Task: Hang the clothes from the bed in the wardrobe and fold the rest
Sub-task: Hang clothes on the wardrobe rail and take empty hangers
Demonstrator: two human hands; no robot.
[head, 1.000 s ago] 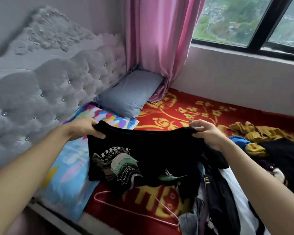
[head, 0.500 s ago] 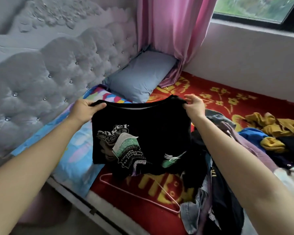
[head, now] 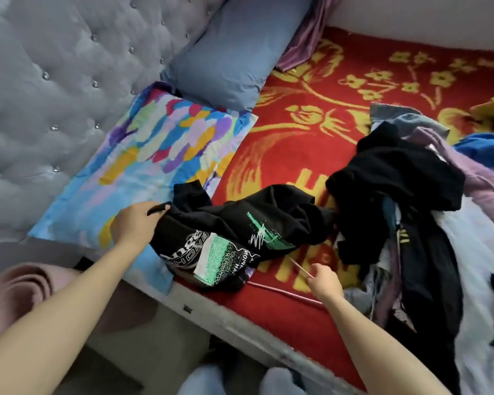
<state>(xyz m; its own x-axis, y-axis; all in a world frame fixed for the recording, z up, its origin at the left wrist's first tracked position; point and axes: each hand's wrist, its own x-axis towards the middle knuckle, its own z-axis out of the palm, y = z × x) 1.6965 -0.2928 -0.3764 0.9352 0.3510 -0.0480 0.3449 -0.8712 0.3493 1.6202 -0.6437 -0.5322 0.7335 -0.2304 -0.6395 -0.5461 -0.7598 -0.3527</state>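
Pinching hand: right hand (head: 324, 285), thumb and forefinger closed on the thin wire of the pink hanger (head: 283, 292).
Hanger position: flat on the red blanket (head: 283, 155) near the front edge of the bed. Left of the right grip, its wire runs under the T-shirt hem.
Gripping hand: left hand (head: 136, 223), fingers curled round one edge of the black T-shirt (head: 226, 223), with a fold of fabric lying across the thumb.
T-shirt position: crumpled on the bed between the two grips. The end at the left grip lies over the patterned pillow (head: 166, 143); the other end lies on the blanket and the hanger.
T-shirt print: white and green graphic. The lettering is upside down and blurred, and no whole word can be read.
Blanket marking: large yellow characters beyond the right grip, partly covered and not legible; yellow flowers lie farther back.
Clothes pile (head: 397, 178): right of and beyond the right grip, touching the T-shirt. Black garments lie on top of lilac, blue, mustard and white pieces. One black piece carries pale letters, too blurred to read.
Far side of the left grip: blue-grey pillow (head: 234, 52) propped against the grey tufted headboard (head: 54, 81).
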